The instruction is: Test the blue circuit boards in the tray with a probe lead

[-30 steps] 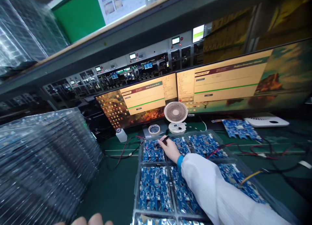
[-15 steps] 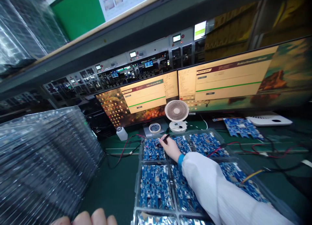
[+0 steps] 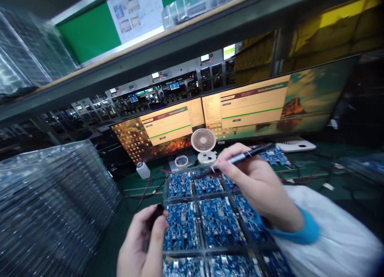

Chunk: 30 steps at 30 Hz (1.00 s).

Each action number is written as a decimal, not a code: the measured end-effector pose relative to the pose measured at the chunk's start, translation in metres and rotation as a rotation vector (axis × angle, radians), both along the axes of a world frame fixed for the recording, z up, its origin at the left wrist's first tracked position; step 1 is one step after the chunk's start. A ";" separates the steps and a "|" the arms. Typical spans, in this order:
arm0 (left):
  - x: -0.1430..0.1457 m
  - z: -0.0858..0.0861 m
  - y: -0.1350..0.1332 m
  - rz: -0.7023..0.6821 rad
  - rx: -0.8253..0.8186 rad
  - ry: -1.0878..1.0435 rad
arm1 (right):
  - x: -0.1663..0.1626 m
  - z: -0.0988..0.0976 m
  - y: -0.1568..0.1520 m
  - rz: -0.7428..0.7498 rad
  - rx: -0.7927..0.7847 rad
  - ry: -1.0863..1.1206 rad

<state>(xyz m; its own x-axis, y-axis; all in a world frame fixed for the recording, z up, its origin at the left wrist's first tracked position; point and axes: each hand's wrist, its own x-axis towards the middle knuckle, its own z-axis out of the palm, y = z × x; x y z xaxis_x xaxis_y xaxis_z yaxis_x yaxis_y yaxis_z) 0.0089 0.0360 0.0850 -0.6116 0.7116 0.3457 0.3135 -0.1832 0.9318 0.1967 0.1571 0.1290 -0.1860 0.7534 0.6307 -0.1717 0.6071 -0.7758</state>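
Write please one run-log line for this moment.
right hand: holds black pen | left hand: holds black cap | below: tray of blue circuit boards

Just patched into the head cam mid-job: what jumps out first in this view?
The right hand, raised at centre, pinches a black pen above a clear tray of blue circuit boards. Lower down, the left hand grips a small black cap at the tray's left edge. Behind them glow two monitors with a small white fan in front, and a tall stack of clear trays fills the left.
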 end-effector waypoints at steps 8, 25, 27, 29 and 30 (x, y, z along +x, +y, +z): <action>0.050 -0.008 0.029 -0.373 -0.305 0.377 | 0.075 -0.017 -0.038 0.009 -0.204 -0.172; 0.101 -0.011 -0.002 -0.763 -0.328 0.238 | 0.126 -0.080 -0.077 0.150 -0.497 -0.184; 0.072 -0.010 0.016 -0.608 -0.319 0.344 | 0.150 -0.100 -0.073 0.019 -0.560 -0.136; 0.031 -0.013 0.048 -0.424 -0.279 0.442 | 0.178 -0.123 -0.067 -0.071 -0.609 -0.082; 0.008 -0.018 0.068 -0.351 -0.272 0.485 | 0.191 -0.136 -0.063 -0.131 -0.625 -0.054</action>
